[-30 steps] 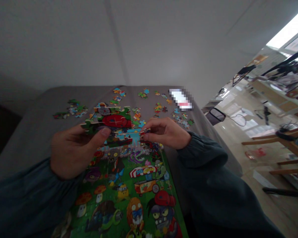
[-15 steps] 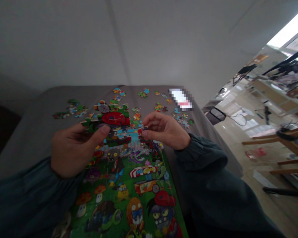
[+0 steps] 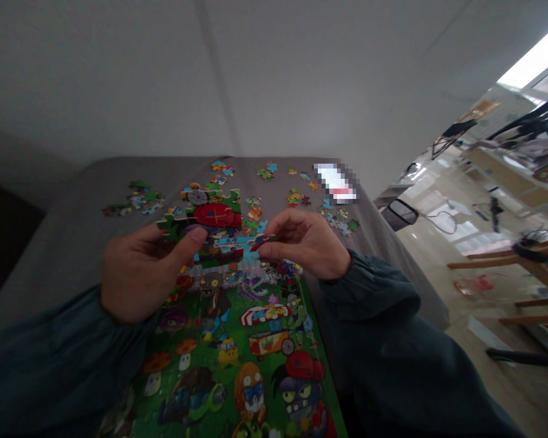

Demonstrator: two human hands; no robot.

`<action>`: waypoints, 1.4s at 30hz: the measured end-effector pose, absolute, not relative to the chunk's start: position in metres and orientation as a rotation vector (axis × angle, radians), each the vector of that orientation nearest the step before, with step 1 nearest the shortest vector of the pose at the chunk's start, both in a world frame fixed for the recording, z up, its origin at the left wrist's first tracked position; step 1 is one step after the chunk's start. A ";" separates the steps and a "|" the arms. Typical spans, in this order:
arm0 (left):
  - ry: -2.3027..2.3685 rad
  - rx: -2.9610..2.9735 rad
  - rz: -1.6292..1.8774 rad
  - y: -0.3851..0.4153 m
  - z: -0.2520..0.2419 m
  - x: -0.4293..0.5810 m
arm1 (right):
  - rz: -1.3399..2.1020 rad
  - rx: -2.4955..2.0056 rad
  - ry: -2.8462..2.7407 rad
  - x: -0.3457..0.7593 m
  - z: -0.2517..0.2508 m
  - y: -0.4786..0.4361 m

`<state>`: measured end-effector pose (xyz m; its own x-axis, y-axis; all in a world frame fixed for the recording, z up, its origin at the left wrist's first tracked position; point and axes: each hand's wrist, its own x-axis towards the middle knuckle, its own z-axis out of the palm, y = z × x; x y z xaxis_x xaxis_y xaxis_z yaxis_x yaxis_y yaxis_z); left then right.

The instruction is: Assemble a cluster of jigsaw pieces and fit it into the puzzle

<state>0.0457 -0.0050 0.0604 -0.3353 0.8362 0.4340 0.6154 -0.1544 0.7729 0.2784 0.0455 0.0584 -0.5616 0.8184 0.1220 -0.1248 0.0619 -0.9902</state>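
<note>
My left hand [image 3: 141, 267] is closed on a joined section of jigsaw pieces [image 3: 217, 216], thumb on top. The section shows a red cap and a wheel and is held tilted above the board. On the right, my right hand [image 3: 304, 243] pinches a small puzzle piece [image 3: 262, 242] with red and blue on it, close to the section's lower right edge. Below both hands lies a green cartoon picture board [image 3: 228, 347] with zombies, mushrooms and a food cart. The fingers of my left hand are partly hidden under the section.
Loose puzzle pieces [image 3: 141, 198] lie in a heap at the left of the grey cloth [image 3: 80, 201]. More loose pieces [image 3: 340, 218] are at the right, with others along the back. A lit phone [image 3: 335, 181] lies at the back right. Beyond the table's right edge stands a wooden chair [image 3: 536, 261].
The small piece in my right hand has turned, so it lies flatter and shows more red. The held section sits slightly farther right in view, as the whole view has shifted a little.
</note>
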 end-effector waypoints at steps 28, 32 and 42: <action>1.838 1.701 1.561 -0.008 0.056 0.047 | 1.666 -0.567 -1.488 0.269 0.064 0.035; 1.842 1.690 1.561 -0.007 0.052 0.044 | 1.774 -0.552 -1.524 0.275 0.066 0.036; 1.829 1.737 1.560 -0.008 0.053 0.045 | 1.751 -0.679 -1.420 0.265 0.058 0.031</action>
<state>0.0448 -0.0079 0.0534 -0.3039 0.8087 0.5036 0.6250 -0.2298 0.7461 0.2653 0.0309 0.0581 -0.5639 0.8235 0.0615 -0.2300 -0.0852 -0.9695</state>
